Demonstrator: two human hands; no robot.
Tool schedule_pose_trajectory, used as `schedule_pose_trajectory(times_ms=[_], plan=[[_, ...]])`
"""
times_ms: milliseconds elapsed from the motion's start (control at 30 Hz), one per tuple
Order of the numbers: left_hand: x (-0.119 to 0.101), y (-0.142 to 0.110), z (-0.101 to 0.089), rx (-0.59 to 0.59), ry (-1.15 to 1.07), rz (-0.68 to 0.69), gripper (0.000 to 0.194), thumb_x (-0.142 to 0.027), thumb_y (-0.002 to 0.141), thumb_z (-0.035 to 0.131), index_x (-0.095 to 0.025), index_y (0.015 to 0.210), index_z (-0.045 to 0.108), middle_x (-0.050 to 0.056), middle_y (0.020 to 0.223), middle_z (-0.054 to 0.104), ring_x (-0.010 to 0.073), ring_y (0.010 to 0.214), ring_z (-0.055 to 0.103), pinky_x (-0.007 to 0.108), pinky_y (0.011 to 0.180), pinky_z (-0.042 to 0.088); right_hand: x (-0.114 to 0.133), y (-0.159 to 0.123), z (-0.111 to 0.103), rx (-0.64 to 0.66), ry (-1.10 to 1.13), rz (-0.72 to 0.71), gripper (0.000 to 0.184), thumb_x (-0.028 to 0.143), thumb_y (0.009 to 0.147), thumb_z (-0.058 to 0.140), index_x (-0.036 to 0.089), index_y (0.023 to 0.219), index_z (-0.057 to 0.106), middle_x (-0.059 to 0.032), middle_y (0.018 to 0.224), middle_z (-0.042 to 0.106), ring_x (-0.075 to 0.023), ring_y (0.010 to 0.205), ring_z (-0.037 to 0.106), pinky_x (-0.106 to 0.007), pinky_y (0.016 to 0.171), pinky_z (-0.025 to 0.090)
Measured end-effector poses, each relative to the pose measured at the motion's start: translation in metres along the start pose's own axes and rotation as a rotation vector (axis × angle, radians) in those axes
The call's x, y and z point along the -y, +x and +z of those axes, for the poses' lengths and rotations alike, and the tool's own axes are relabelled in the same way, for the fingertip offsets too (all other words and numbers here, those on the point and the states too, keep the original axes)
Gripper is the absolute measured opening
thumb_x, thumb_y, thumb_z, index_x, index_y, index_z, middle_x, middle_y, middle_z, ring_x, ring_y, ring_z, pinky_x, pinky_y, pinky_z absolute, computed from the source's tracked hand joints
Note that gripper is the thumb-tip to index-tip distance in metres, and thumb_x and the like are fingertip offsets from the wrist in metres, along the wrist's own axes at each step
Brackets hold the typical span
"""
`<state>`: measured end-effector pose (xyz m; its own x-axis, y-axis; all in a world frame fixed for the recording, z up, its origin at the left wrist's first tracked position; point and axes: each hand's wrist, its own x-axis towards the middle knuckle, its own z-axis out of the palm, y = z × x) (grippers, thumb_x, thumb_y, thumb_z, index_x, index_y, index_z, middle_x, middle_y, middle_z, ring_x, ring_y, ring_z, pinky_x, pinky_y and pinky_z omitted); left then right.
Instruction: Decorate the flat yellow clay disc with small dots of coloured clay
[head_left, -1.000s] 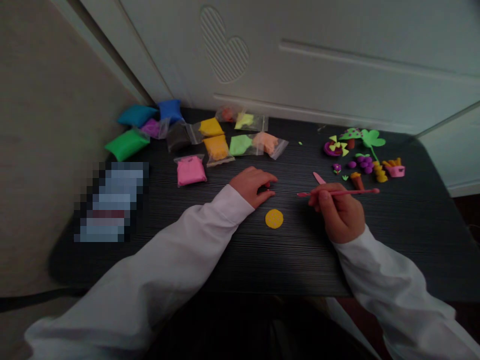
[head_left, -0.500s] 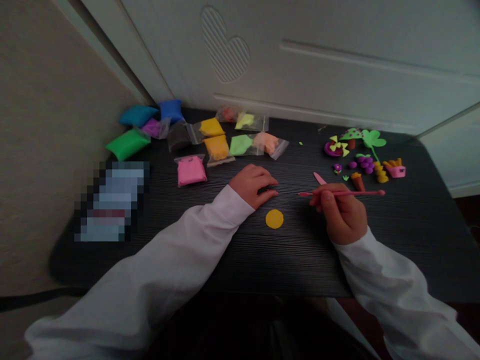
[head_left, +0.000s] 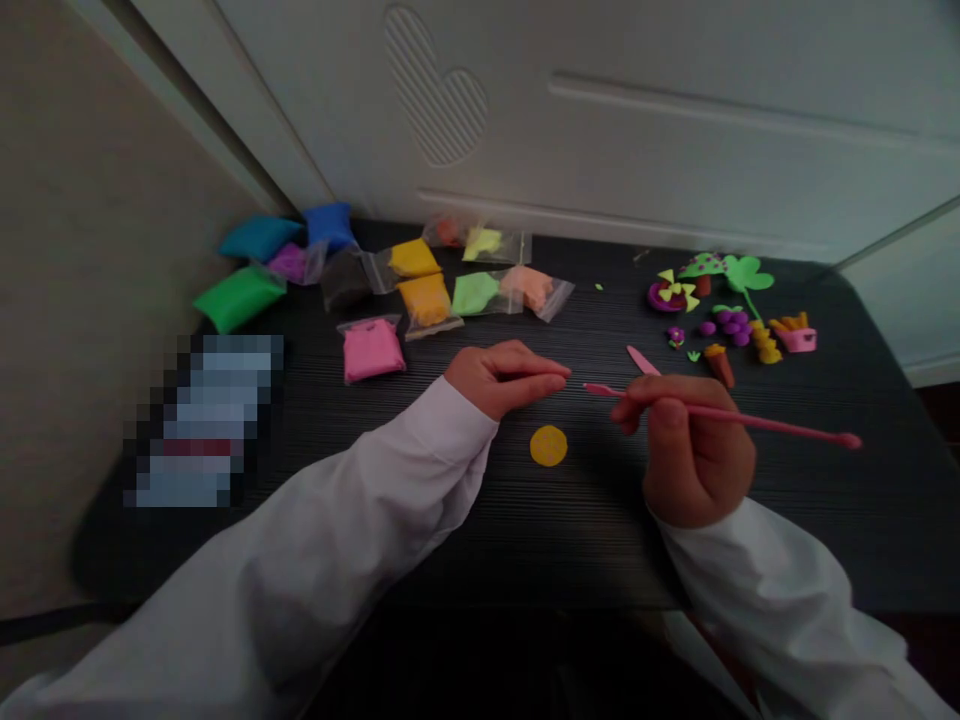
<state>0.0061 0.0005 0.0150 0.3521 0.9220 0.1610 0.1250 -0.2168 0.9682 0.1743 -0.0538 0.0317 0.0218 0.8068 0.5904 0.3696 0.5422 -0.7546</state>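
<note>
Mainly, coloured packets (head_left: 427, 298) occupy the back left of the table (head_left: 465, 560), and small modelled figures (head_left: 733, 325) the right side. One flat pink blade (head_left: 639, 358) is partly hidden behind the right hand (head_left: 694, 450), which is closed around a thin pink tool (head_left: 780, 424). The left hand (head_left: 501, 380) holds its fingertips nearly together near the tool's tip; whether they pinch something, I cannot tell. Below, the yellow disc (head_left: 548, 446) lies flat.
</note>
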Motion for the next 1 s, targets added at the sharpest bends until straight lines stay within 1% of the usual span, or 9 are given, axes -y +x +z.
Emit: schedule_pose_trajectory(times_ms=[133,333,500,700,1000], plan=[[-0.0027,0.0011,-0.0021,0.056,-0.114,-0.086,0.019,-0.028,0.060,0.065,-0.019,0.076,0.068,0.000,0.065,0.059,0.0075,0.062,0.052,0.020,0.060,0.041,0.0038,0.0007,0.0043,-0.011,0.054,-0.026,0.018,0.013,0.076,0.042,0.018,0.086,0.056,-0.0013,0.068,0.056,-0.0122,0.058,0.052,-0.030,0.052,0.042],[-0.0049,0.0012,-0.0011,0.073,-0.196,-0.147,0.017,-0.029,0.060,0.065,-0.020,0.074,0.068,0.000,0.067,0.061,0.0085,0.064,0.053,0.023,0.065,0.042,0.0022,0.0004,0.0014,0.040,0.057,-0.078,0.021,0.009,0.075,0.043,0.018,0.089,0.056,-0.0024,0.069,0.057,-0.0125,0.058,0.052,-0.030,0.050,0.042],[-0.0045,0.0000,0.0005,0.098,-0.228,-0.136,0.016,-0.027,0.059,0.066,-0.020,0.074,0.068,0.000,0.065,0.061,0.0082,0.064,0.053,0.023,0.065,0.041,0.0020,0.0006,-0.0007,0.078,0.054,-0.107,0.022,0.010,0.076,0.043,0.020,0.091,0.056,-0.0029,0.068,0.057,-0.0133,0.057,0.053,-0.031,0.049,0.043],[-0.0035,-0.0001,0.0020,0.108,-0.249,-0.128,0.015,-0.024,0.059,0.066,-0.020,0.073,0.068,0.000,0.064,0.060,0.0075,0.062,0.052,0.022,0.063,0.040,0.0013,0.0017,-0.0007,0.092,0.039,-0.140,0.023,0.010,0.076,0.043,0.020,0.092,0.055,-0.0031,0.068,0.056,-0.0137,0.058,0.053,-0.031,0.051,0.043],[-0.0039,-0.0001,0.0024,0.130,-0.237,-0.119,0.014,-0.026,0.060,0.065,-0.020,0.073,0.068,0.000,0.065,0.061,0.0081,0.064,0.053,0.021,0.063,0.040,0.0031,0.0009,-0.0007,0.101,0.037,-0.114,0.024,0.008,0.074,0.044,0.019,0.091,0.056,-0.0034,0.068,0.057,-0.0135,0.057,0.052,-0.032,0.051,0.042]])
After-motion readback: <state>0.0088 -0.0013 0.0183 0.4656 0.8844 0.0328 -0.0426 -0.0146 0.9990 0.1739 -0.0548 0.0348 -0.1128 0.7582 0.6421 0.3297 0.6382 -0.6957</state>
